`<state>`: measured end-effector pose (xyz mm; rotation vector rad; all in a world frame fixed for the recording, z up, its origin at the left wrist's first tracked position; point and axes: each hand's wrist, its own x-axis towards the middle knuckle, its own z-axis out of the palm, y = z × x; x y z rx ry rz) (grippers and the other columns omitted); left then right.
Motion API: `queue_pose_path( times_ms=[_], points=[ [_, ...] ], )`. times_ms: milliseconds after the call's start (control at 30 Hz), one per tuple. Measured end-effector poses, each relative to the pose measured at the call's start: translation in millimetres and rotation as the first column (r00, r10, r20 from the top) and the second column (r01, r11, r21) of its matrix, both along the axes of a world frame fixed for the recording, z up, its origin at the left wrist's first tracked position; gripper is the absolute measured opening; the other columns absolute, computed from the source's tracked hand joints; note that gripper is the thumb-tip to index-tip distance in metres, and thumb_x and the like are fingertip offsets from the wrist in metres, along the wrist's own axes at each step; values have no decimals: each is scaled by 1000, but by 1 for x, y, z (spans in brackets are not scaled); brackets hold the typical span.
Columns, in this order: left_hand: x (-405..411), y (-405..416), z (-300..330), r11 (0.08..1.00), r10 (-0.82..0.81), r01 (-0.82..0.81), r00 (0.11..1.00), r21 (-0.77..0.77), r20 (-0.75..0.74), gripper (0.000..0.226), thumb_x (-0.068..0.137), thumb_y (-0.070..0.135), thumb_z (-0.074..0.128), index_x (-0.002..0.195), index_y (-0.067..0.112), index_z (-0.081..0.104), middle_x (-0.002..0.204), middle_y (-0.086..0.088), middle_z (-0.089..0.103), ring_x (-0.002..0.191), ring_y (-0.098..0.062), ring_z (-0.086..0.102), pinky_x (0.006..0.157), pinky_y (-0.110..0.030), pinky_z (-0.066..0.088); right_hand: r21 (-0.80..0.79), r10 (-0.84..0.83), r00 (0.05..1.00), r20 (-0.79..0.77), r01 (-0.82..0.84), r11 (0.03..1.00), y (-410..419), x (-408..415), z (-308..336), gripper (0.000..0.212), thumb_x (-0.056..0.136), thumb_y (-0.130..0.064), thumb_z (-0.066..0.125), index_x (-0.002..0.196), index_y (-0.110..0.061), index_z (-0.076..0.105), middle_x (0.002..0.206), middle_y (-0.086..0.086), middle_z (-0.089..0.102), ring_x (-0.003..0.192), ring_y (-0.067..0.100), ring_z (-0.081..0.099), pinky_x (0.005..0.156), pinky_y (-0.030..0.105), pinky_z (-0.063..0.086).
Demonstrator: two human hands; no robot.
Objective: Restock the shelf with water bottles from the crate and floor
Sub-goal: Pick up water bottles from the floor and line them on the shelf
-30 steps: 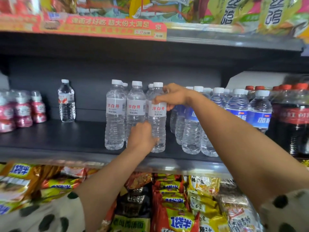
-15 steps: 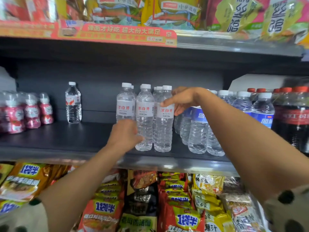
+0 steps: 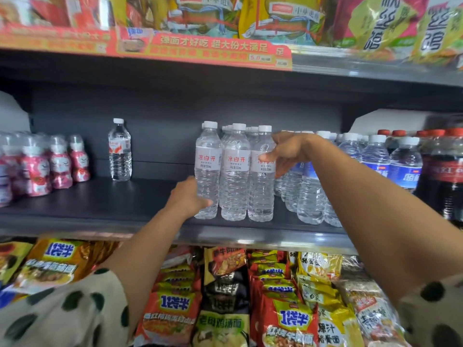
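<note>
Three clear water bottles with white labels and red characters stand in a front row on the dark shelf, with more behind them. My left hand grips the lower part of the leftmost bottle from its left side, with the thumb across the front. My right hand is at label height beside the rightmost bottle. Its fingers are spread and relaxed, and a fingertip touches the label. The middle bottle stands untouched between them.
A lone water bottle stands at the back left, with bare shelf around it. Pink bottles fill the far left. Blue-labelled water bottles and cola bottles crowd the right. Noodle packs lie on the shelf below.
My left hand moved left from the lower middle of the row to the leftmost bottle. My right hand left the bottle necks, dropped to label height and opened its fingers.
</note>
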<state>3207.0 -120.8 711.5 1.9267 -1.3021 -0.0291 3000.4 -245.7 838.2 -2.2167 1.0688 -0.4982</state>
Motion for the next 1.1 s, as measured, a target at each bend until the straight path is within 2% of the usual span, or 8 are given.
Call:
queue_pose_path(
  times_ms=[233,367,500,600,767,900,1000,1100],
  points=[
    [5,-11,-2,1000,-19,19,1000,-6,1,58,78,22,78,126,11,48,125,-8,58,112,-27,58,93,-38,49,16,-24,1000,12,24,1000,-3,5,-1,53,86,-17,68,128,-3,39,109,20,69,89,35,71,85,50,56],
    [6,-15,-2,999,-32,32,999,2,10,59,79,23,77,128,10,46,126,-9,57,113,-28,57,93,-40,48,14,-38,999,-12,38,999,-5,6,-1,38,89,-18,66,115,-5,41,108,18,70,89,32,71,86,47,56],
    [9,-14,-1,998,-60,60,997,19,46,63,76,27,80,127,11,47,126,-8,58,112,-28,57,92,-38,48,-9,-18,992,-126,17,1000,-6,6,-1,38,93,-24,61,125,-4,54,109,13,71,93,28,71,88,42,56],
    [11,-9,0,996,-83,79,994,51,77,64,73,33,82,124,13,50,123,-5,60,111,-27,58,91,-37,48,-36,-27,985,-171,21,999,-7,5,-1,46,88,-29,68,126,-7,56,109,13,71,90,27,72,85,41,58],
    [10,5,4,994,-72,59,988,96,140,62,74,33,82,123,12,50,127,-8,58,117,-27,56,92,-35,47,-179,-133,951,-278,85,980,0,2,-2,71,77,-48,75,130,-10,47,122,15,61,87,28,70,70,33,59],
    [5,18,6,993,-21,-6,972,116,234,66,77,30,78,131,9,45,128,-11,56,116,-30,55,91,-39,49,-378,-244,926,-289,124,917,12,-5,-3,77,72,-48,76,130,-12,40,126,10,56,92,29,68,83,43,57],
    [-2,29,9,995,0,-31,952,94,307,58,79,26,75,127,10,48,125,-10,57,111,-31,56,83,-37,48,-551,-334,897,-290,128,824,24,-9,-9,88,72,-43,77,141,-12,32,141,12,47,121,34,51,102,44,44],
    [-9,38,8,997,-16,-13,934,79,357,46,78,25,73,118,12,53,115,-9,58,97,-27,56,73,-34,47,-598,-365,881,-301,124,792,39,-14,-20,89,72,-41,78,142,-12,31,135,11,51,120,32,50,101,40,43]
  ],
)
